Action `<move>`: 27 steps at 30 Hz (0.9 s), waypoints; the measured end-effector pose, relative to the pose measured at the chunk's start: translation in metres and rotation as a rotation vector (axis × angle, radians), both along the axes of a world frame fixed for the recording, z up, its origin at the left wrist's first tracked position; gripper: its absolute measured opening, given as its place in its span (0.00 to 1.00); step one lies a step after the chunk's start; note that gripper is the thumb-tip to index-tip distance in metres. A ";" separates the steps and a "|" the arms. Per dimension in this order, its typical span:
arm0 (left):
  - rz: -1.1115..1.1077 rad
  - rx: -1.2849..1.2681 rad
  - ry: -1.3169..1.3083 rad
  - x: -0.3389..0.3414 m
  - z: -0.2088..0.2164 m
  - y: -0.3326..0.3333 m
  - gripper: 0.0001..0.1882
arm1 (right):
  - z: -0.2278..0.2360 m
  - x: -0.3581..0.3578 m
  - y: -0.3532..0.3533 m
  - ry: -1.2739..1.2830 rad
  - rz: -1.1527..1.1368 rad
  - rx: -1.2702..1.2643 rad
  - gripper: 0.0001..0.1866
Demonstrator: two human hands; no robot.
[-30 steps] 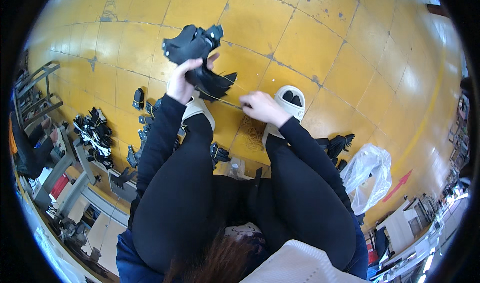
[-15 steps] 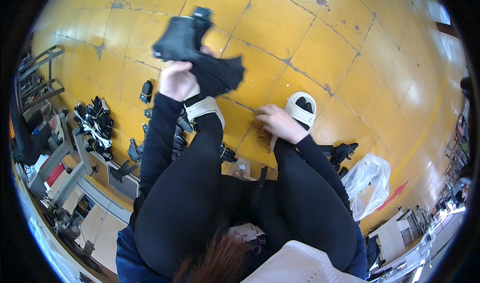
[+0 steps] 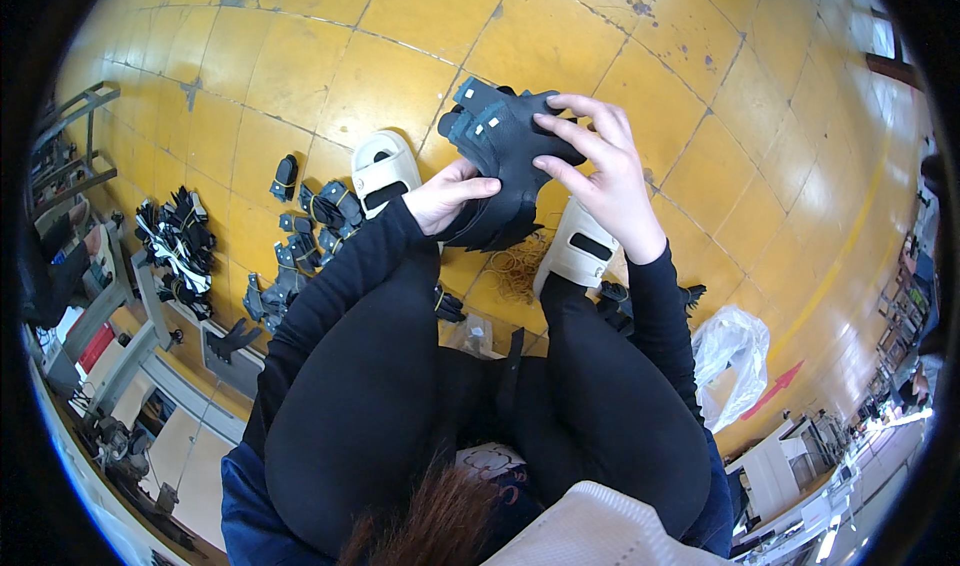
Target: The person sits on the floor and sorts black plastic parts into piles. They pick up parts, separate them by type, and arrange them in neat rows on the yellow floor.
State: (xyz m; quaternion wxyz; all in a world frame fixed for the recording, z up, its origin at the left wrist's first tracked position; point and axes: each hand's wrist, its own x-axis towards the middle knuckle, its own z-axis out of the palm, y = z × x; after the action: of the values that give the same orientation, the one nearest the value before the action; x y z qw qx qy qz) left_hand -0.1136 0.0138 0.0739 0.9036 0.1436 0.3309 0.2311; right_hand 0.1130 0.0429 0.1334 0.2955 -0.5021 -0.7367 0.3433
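A stack of black gloves point(image 3: 515, 156) with small pale tags at the upper edge is held above the floor, between and ahead of my feet. My left hand point(image 3: 452, 198) grips its near left side, thumb on top and fingers hidden underneath. From the right, my right hand point(image 3: 600, 156) has its thumb and spread fingertips on the stack's right end. A loose heap of tan rubber bands point(image 3: 518, 271) lies on the floor below the gloves, beside my right foot.
Bundled dark gloves point(image 3: 305, 236) lie left of my left sandal point(image 3: 384, 166). Further left is a pile of black and white gloves point(image 3: 178, 246). More dark gloves point(image 3: 615, 306) and a clear plastic bag point(image 3: 730, 361) lie at right. A metal frame point(image 3: 85, 146) stands far left.
The gloves have moved right and toward the middle, turning as they went. My right hand has risen from beside the rubber bands to the stack. My left sandal now shows.
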 end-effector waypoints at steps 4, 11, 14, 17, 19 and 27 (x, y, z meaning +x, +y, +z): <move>0.047 0.061 0.109 0.003 -0.003 -0.001 0.28 | -0.013 -0.003 -0.006 -0.011 -0.043 0.052 0.15; 0.083 0.062 0.197 0.005 -0.008 0.001 0.27 | -0.021 0.000 -0.015 0.088 -0.069 0.027 0.09; 0.028 0.099 0.203 0.003 -0.007 0.004 0.26 | -0.017 0.005 -0.018 0.174 -0.009 -0.095 0.08; 0.053 0.113 0.214 0.003 -0.007 0.004 0.25 | -0.011 0.009 -0.019 0.125 -0.014 -0.142 0.07; 0.067 0.116 0.218 0.005 -0.006 0.005 0.26 | -0.012 0.010 -0.020 0.187 -0.042 -0.237 0.07; 0.172 0.128 0.302 0.011 -0.002 0.007 0.27 | -0.025 0.013 -0.024 0.213 -0.153 -0.399 0.07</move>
State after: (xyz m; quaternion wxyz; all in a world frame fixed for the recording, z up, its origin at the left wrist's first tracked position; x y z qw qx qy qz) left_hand -0.1022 0.0213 0.0719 0.8096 0.2049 0.4584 0.3040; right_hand 0.1261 0.0193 0.1087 0.2915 -0.5659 -0.5789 0.5096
